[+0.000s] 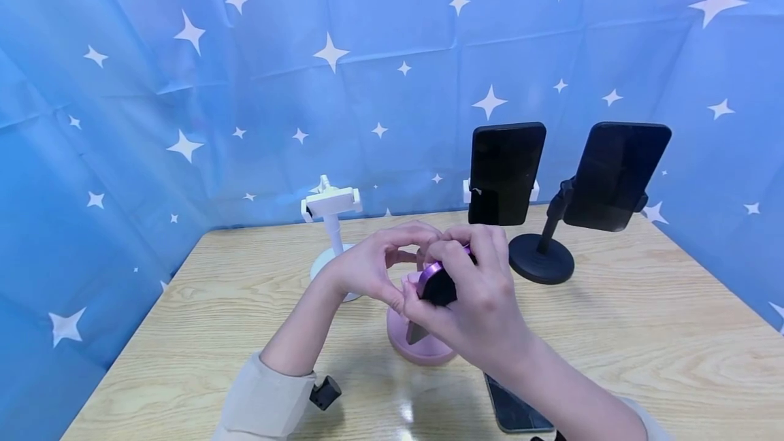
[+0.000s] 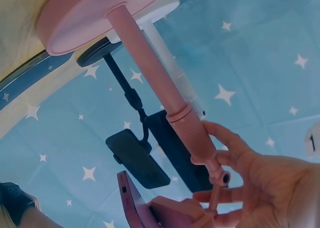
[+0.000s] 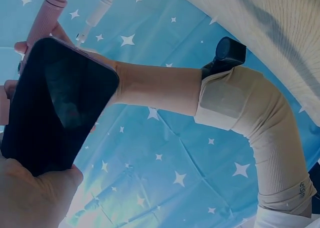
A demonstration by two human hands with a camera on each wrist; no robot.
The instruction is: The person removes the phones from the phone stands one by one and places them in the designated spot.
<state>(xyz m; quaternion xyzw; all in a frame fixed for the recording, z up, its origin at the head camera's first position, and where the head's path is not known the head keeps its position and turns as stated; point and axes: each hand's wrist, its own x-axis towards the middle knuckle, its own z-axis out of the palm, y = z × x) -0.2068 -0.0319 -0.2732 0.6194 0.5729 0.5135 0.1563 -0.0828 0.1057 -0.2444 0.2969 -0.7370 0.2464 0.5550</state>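
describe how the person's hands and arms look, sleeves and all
The left hand and right hand are ungloved. The left sleeve is pale beige, creased, with small dark lettering; a small black device sits at its cuff. Little of the right sleeve, also pale, shows.

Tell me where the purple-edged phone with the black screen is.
In the head view, the purple-edged phone is at lower centre, gripped by the right hand above the pink, round stand base.

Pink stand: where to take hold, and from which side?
Probably the pink stand's stem, below the ribbed collar, from the person's left: it is slim, straight and bare there, above the wide round base, while the purple-edged phone and the right grip crowd the right.
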